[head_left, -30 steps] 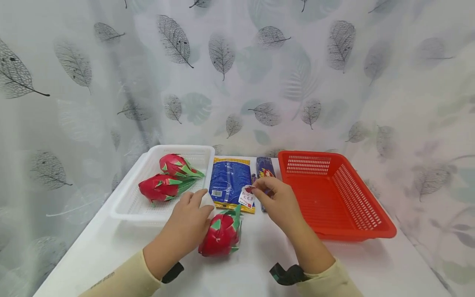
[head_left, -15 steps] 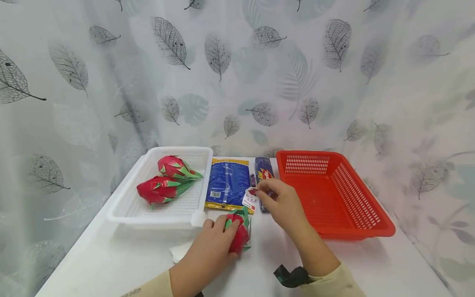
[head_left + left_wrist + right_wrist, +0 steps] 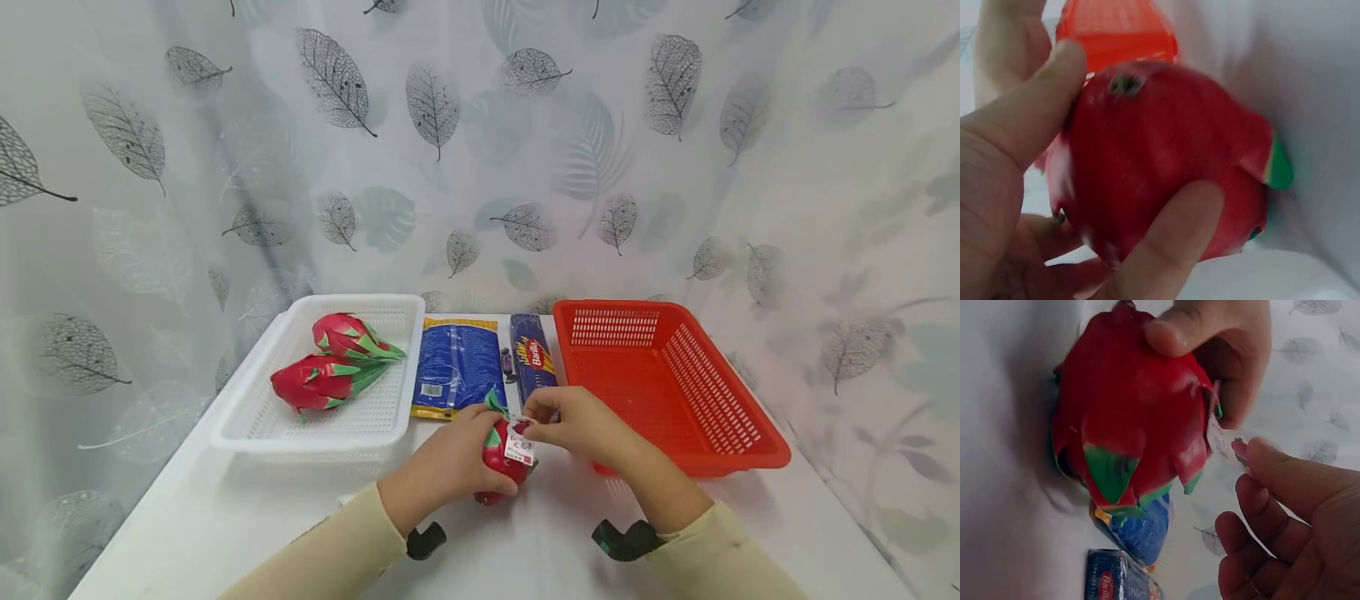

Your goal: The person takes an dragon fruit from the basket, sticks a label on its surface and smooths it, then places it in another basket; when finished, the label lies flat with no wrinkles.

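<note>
The left hand (image 3: 450, 458) grips a red dragon fruit (image 3: 495, 454) with green-tipped scales, low at the middle of the table. In the left wrist view its thumb and fingers curl round the fruit (image 3: 1160, 150). Between thumb and finger the right hand (image 3: 581, 425) pinches a small white label (image 3: 519, 448) with writing and a dark red piece at its top. The right wrist view has the label (image 3: 1221, 440) against the side of the fruit (image 3: 1135, 394), with the right hand (image 3: 1297, 519) at its outer end.
A white basket (image 3: 243, 421) at the left holds two dragon fruits (image 3: 311, 382). Behind the hands lie a blue and yellow packet (image 3: 457, 362), a small purple item (image 3: 507, 364) and a blue Barilla pack (image 3: 528, 354). A red basket (image 3: 630, 375) stands at the right.
The left hand has left a white thing by the white basket, taken hold of the dragon fruit and moved it right. The right hand has come lower with the label, which now overlaps the fruit.
</note>
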Demonstrator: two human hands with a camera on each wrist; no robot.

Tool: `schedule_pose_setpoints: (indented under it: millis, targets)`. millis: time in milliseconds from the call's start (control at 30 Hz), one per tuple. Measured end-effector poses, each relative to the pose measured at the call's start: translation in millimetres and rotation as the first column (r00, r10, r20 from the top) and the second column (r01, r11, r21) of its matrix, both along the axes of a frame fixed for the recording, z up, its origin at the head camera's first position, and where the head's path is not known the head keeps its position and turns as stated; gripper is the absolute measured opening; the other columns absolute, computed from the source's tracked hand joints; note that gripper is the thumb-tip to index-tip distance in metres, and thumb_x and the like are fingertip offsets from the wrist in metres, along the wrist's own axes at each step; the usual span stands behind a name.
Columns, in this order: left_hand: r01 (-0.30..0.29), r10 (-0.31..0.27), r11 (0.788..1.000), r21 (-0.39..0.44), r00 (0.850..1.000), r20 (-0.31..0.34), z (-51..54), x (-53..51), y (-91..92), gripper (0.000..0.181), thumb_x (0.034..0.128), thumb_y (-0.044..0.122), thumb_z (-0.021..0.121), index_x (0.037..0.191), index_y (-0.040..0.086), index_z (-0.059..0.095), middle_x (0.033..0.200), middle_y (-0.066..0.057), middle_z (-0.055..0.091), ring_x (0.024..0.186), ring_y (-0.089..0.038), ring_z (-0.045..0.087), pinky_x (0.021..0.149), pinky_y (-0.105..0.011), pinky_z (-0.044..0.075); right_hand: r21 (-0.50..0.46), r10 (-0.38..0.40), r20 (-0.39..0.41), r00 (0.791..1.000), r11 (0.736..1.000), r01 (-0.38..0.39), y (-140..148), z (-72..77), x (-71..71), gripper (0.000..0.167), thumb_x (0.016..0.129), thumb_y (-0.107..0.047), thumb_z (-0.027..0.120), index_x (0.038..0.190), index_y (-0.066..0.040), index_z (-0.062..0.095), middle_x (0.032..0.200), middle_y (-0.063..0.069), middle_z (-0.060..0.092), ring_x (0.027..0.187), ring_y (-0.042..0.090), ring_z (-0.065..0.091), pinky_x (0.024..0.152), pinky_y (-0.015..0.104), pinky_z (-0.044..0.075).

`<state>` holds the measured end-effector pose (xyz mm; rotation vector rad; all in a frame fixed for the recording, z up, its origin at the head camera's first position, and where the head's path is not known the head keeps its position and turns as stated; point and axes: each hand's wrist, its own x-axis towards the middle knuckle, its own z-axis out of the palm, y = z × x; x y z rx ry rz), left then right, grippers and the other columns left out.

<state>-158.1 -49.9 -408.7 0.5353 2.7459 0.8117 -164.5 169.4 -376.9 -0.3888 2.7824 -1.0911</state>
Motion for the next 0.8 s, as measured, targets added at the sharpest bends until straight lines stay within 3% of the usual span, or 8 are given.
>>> schedule_pose_setpoints:
  millis: [100, 333, 600, 800]
  targets:
    - [0.029, -0.028, 1.000, -0.007, 1.000, 0.011, 1.1, -3.7, -0.4, 0.101, 0.0685, 0.054, 0.099, 0.150, 0.015, 0.054, 0.158, -0.010, 0.051, 0.125, -0.027, 0.063, 0.093, -0.049, 0.065, 0.019, 0.058, 0.011, 0.998, 0.998, -0.058, 0, -4.8, 0.5, 0.018, 0.088, -0.027, 0.088, 0.092, -0.026, 0.071, 0.089, -0.005, 0.068, 0.091, 0.018, 0.062, 0.073, 0.030, 0.060]
    - [0.058, -0.059, 0.998, 0.028, 0.997, 0.046, -1.3, -6.3, -5.5, 0.094, 0.0653, 0.049, 0.102, 0.138, 0.014, 0.054, 0.124, -0.002, 0.060, 0.104, -0.015, 0.064, 0.085, -0.037, 0.066, 0.063, 0.131, 0.023, 0.991, 0.989, -0.132, 0, -6.0, 3.1, 0.023, 0.087, -0.026, 0.089, 0.089, -0.027, 0.066, 0.089, -0.006, 0.068, 0.093, 0.017, 0.063, 0.073, 0.029, 0.061]
    - [0.053, -0.058, 0.997, 0.049, 0.993, 0.100, 3.1, -4.4, -2.6, 0.095, 0.0676, 0.045, 0.102, 0.141, 0.014, 0.049, 0.122, -0.002, 0.061, 0.104, -0.014, 0.065, 0.087, -0.040, 0.066, 0.021, 0.178, 0.028, 0.984, 0.984, -0.179, 15, 8.7, 7.2, 0.023, 0.090, -0.023, 0.086, 0.090, -0.024, 0.064, 0.091, -0.003, 0.067, 0.095, 0.019, 0.063, 0.073, 0.028, 0.061]
    - [0.042, -0.046, 0.998, 0.036, 0.994, 0.101, 3.9, -2.8, -5.5, 0.097, 0.0675, 0.042, 0.102, 0.143, 0.014, 0.047, 0.124, -0.002, 0.061, 0.109, -0.017, 0.065, 0.087, -0.042, 0.067, 0.100, 0.257, 0.054, 0.965, 0.960, -0.261, 8, 6.6, -1.2, 0.025, 0.090, -0.031, 0.086, 0.106, -0.032, 0.066, 0.098, -0.009, 0.069, 0.100, 0.016, 0.065, 0.082, 0.033, 0.064]
